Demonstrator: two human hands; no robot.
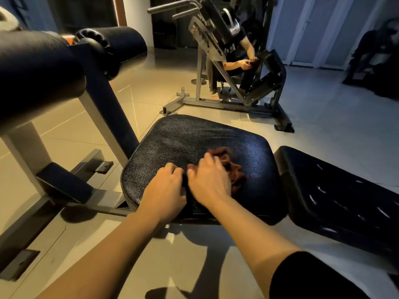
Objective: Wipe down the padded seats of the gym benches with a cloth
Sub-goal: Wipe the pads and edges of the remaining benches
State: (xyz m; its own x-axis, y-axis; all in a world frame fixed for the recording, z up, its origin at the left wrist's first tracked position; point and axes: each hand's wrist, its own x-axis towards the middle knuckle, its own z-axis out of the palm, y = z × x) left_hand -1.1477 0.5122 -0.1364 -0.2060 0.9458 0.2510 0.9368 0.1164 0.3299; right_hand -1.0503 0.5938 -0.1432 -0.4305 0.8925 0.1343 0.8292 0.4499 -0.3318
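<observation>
A black padded seat of a gym bench fills the middle of the view. A crumpled reddish-brown cloth lies on its right half. My right hand lies on the cloth's near edge with curled fingers gripping it. My left hand rests on the seat right beside it, fingers curled under, knuckles up; whether it holds a part of the cloth is hidden. The black padded backrest of the same bench stretches off to the right.
Two black foam rollers on a grey steel frame stand at the left. Beyond the seat stands another grey machine with a person sitting in it. Tiled floor surrounds the bench.
</observation>
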